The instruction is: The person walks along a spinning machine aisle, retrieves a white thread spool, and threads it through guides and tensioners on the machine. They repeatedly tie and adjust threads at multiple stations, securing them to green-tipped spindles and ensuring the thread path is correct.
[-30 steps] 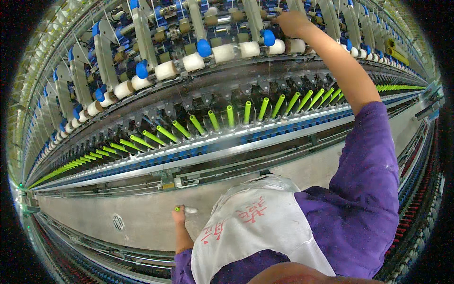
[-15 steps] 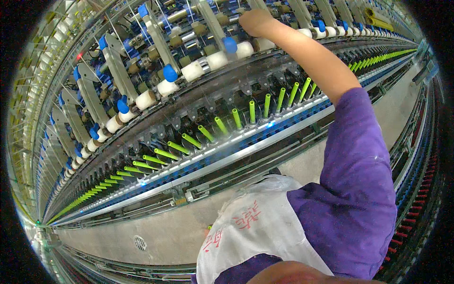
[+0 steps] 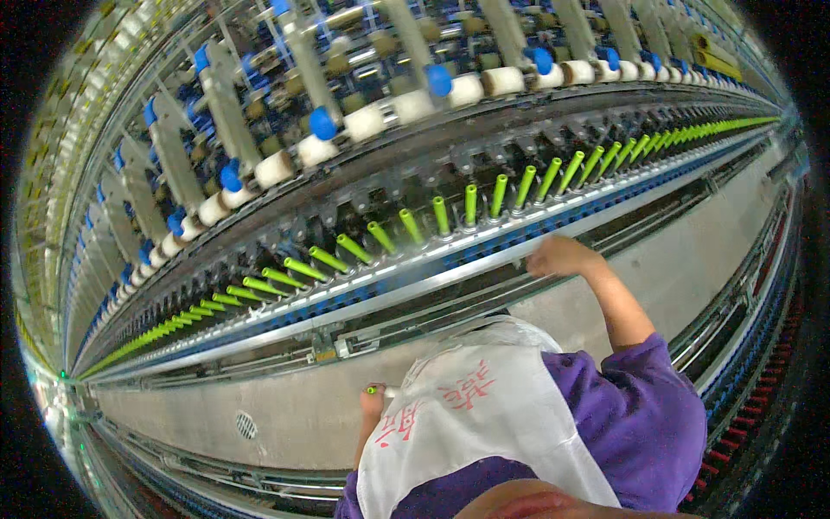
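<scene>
The left hand (image 3: 373,405) is closed around a green-tipped bobbin (image 3: 381,391), whose long axis runs roughly level, its green end poking out past the fingers to the person's left. The right hand (image 3: 560,256) rests curled on the machine's metal rail (image 3: 415,287), just below the row of upright green spindles (image 3: 471,204); whether it grips anything cannot be told.

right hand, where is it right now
In the head view the right hand is right of centre, resting on the metal rail just below the row of green bobbins.
</scene>
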Action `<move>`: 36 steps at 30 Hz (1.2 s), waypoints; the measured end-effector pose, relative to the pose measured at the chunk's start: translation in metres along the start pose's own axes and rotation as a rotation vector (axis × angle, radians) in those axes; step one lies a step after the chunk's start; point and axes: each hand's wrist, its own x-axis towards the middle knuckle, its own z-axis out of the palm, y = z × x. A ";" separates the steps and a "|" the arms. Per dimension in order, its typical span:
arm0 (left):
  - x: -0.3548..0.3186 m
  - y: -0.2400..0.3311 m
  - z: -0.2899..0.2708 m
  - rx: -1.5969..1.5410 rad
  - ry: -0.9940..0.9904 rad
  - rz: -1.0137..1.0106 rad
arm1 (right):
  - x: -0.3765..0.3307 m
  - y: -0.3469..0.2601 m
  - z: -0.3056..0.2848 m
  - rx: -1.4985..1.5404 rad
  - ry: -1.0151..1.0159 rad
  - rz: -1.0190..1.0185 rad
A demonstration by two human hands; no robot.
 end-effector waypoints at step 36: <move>-0.077 -0.105 -0.028 0.327 0.227 -0.483 | 0.158 -0.013 -0.301 -0.780 0.824 0.005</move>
